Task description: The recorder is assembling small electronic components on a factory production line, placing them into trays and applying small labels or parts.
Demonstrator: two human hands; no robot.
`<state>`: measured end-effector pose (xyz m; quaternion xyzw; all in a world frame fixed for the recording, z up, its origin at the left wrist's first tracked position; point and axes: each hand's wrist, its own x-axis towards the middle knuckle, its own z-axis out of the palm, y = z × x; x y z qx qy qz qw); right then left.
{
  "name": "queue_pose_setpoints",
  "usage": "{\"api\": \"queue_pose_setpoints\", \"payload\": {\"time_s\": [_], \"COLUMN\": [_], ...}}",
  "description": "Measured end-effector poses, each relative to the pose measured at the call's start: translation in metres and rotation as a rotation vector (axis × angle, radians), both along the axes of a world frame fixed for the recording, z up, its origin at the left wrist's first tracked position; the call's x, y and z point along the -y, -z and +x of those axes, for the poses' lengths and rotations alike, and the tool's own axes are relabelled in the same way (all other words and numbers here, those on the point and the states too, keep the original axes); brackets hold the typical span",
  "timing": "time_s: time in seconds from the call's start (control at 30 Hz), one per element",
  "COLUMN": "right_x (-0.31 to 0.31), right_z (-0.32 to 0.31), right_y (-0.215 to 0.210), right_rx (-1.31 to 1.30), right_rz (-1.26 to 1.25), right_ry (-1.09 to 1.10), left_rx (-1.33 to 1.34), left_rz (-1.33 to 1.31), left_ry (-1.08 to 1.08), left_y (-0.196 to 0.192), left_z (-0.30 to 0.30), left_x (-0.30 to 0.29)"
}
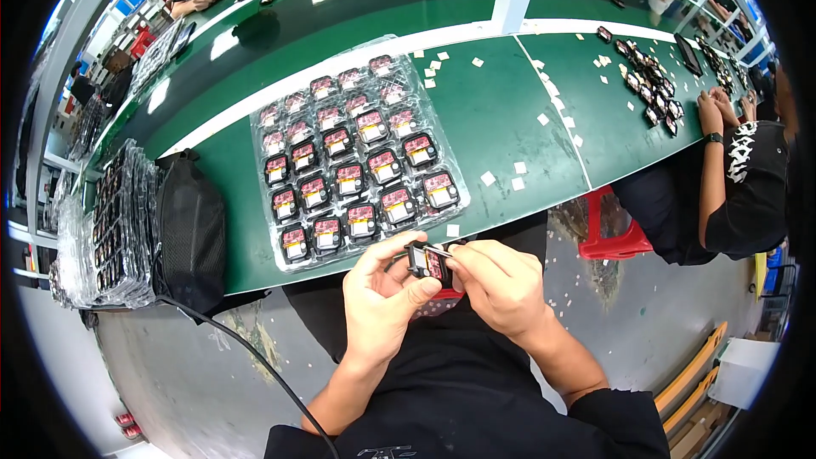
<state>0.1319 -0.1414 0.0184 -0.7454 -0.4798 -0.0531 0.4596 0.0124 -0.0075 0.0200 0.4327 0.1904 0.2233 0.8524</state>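
Observation:
My left hand grips a small black device with a dark, reddish label face, in front of my body just off the table's near edge. My right hand pinches a thin silver tool, perhaps tweezers, whose tip lies against or just over the device. The fingers hide part of both. Just beyond my hands is a clear plastic tray with several rows of similar black devices, each bearing a pink, white and yellow label. Clear film seems to cover the far rows.
Small pale paper squares are scattered on the green table. At left stand stacked plastic trays and a black bag. A black cable runs past my left forearm. A co-worker sits at right by a device pile.

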Motion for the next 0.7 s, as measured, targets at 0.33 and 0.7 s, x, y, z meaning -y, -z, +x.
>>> {"api": "queue_pose_setpoints", "payload": {"time_s": [0.33,0.7], "right_x": [0.033,0.020], "right_z": [0.030,0.046], "right_y": [0.006,0.014], "right_rx": [-0.237,-0.196], "right_rz": [0.093,-0.047], "right_ry": [0.230,0.349], "left_rx": [-0.166,-0.420], "left_rz": [0.775,1.675], "left_ry": [-0.086,-0.158], "left_y": [-0.028,-0.006], "left_z": [0.060,0.139], "left_x": [-0.043,-0.093]}}
